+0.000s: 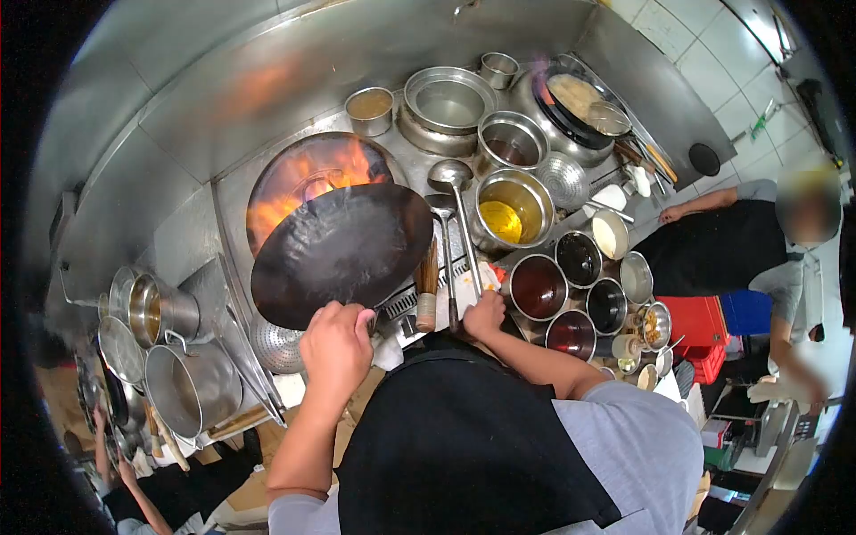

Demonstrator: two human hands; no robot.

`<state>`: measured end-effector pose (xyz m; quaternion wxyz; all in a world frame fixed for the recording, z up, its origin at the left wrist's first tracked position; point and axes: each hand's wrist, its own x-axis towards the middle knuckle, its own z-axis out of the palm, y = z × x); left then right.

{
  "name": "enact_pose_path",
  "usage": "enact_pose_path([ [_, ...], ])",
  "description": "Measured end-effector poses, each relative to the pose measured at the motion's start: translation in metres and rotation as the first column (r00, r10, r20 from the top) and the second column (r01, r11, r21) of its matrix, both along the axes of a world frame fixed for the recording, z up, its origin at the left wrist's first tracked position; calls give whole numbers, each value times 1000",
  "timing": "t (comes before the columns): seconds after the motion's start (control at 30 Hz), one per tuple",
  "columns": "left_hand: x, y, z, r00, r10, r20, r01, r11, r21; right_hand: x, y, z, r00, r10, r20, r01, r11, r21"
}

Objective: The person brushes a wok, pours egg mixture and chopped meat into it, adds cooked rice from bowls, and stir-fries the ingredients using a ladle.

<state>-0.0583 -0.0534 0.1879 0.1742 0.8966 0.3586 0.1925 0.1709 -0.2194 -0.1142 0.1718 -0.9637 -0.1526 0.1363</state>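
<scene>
A dark wok is tilted above a burner with tall orange flames. My left hand is closed at the wok's near edge, around its handle, which the fingers mostly hide. Smoke or steam shows on the wok's dark surface. My right hand is closed around the lower end of a ladle, over a white cloth. Another dark-handled ladle lies just left of it. A wooden-handled tool lies between the wok and the ladles.
Right of the ladles stand a pot of yellow oil and several sauce containers. Metal pots are at the left. A large pot of liquid sits behind. One person is at the right, another at lower left.
</scene>
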Motion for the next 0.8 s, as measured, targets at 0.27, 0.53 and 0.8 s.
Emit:
enact_pose_path([
  [0.27, 28, 53, -166, 990, 96, -108, -94, 995, 23, 22, 2, 2, 953, 168, -252, -41, 895, 444],
  [0.53, 22, 53, -180, 958, 98, -270, -106, 994, -14, 18, -43, 92, 632, 416, -654, 178, 743, 645],
  [0.8, 13, 50, -157, 951, 7, -310, -16, 1000, -26, -9, -128, 220, 864, 192, -466, 167, 764, 624],
])
